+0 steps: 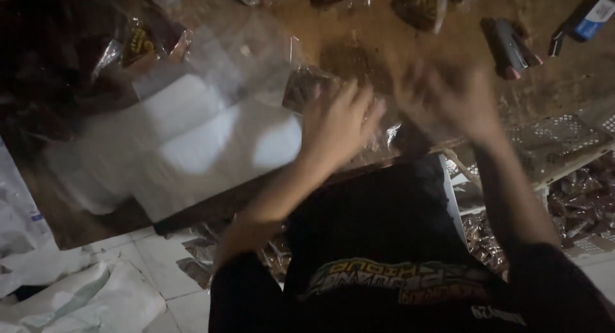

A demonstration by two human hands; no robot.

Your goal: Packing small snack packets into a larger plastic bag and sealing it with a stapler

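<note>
My left hand (337, 118) rests with bent fingers on a small clear packet of brown stuff (309, 84) at the near edge of the brown table (359, 25). My right hand (448, 99) is blurred with motion just to the right, fingers spread above clear wrap; whether it holds anything I cannot tell. A loose heap of brown material (355, 61) lies on the table beyond both hands.
A white block under a clear plastic sheet (192, 138) lies left of my hands. A stapler (509, 46) and a blue-labelled tool (586, 16) lie at the far right. A white plastic crate (564, 138) with brown packets (586, 202) stands at the right. White bags (77, 301) lie on the tiled floor.
</note>
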